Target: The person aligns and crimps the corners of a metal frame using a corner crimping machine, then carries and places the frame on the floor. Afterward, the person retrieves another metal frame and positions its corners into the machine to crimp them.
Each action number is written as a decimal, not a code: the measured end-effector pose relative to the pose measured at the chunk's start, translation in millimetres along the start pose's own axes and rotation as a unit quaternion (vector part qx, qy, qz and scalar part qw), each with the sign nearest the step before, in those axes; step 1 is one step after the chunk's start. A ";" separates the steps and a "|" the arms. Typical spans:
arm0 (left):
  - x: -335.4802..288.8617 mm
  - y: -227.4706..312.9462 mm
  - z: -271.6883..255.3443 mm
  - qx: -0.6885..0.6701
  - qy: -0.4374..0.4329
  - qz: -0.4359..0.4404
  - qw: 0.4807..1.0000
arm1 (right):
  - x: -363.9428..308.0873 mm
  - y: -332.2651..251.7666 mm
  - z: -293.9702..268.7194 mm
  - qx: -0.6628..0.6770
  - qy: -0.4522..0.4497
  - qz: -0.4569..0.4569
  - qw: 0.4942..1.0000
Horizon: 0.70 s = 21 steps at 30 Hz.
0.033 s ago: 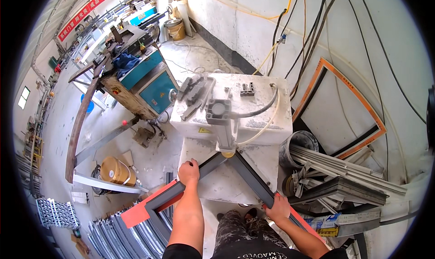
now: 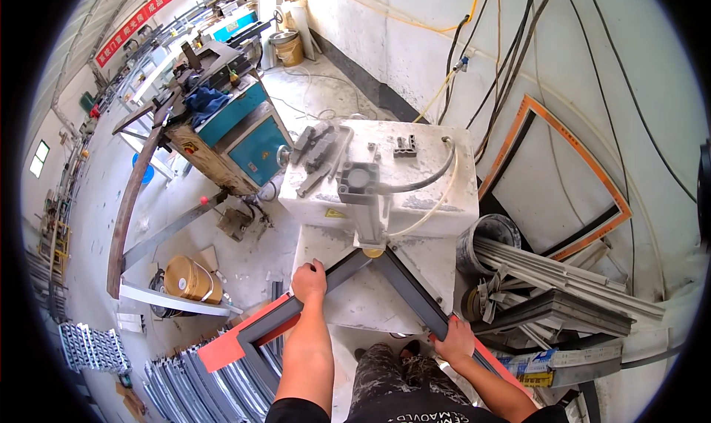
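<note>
A dark grey window or door frame [image 2: 409, 290] lies with one corner on the white machine's low bed [image 2: 370, 304]. That corner sits under an upright pneumatic cylinder [image 2: 360, 180], beside a small yellow pad [image 2: 373, 253]. My left hand [image 2: 309, 281] is closed round the left bar, and my right hand [image 2: 455, 338] grips the right bar lower down. Red strips [image 2: 222, 351] show along the frame's outer sides. The frame's near part is partly hidden by my arms and body.
Metal parts [image 2: 320, 150] and a hose [image 2: 444, 190] lie on the machine top. To the right stand a bucket [image 2: 489, 238], stacked profiles [image 2: 555, 267] and an orange-edged frame [image 2: 570, 134] against the wall. A blue machine [image 2: 255, 145] and a tan bucket [image 2: 191, 279] are left.
</note>
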State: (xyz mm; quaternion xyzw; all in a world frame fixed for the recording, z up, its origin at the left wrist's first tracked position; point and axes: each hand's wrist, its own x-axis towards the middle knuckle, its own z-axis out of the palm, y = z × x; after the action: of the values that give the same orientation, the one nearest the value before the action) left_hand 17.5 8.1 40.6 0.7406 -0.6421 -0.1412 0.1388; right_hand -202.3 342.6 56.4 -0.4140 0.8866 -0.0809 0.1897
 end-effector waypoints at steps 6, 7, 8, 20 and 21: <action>-2.6 6.9 -5.8 -0.003 0.002 0.001 1.000 | 0.3 3.0 3.2 -0.005 0.007 -0.001 1.000; -2.5 6.6 -6.8 -0.001 0.000 -0.001 1.000 | 0.1 2.0 1.4 -0.002 0.005 -0.003 1.000; -2.4 6.2 -7.5 0.001 -0.001 -0.002 1.000 | 0.2 1.2 0.5 0.001 0.004 -0.005 1.000; -2.6 6.4 -4.1 0.005 -0.007 -0.007 1.000 | -1.3 2.9 2.3 -0.015 0.008 0.007 1.000; -2.5 6.0 -4.0 0.005 -0.009 -0.006 1.000 | -1.7 2.5 1.7 -0.015 0.008 0.009 1.000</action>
State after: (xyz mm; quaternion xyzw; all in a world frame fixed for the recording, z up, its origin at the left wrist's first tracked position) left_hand 13.3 9.9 46.7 0.7438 -0.6397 -0.1452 0.1285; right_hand -202.3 345.4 54.6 -0.4082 0.8929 -0.0692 0.1767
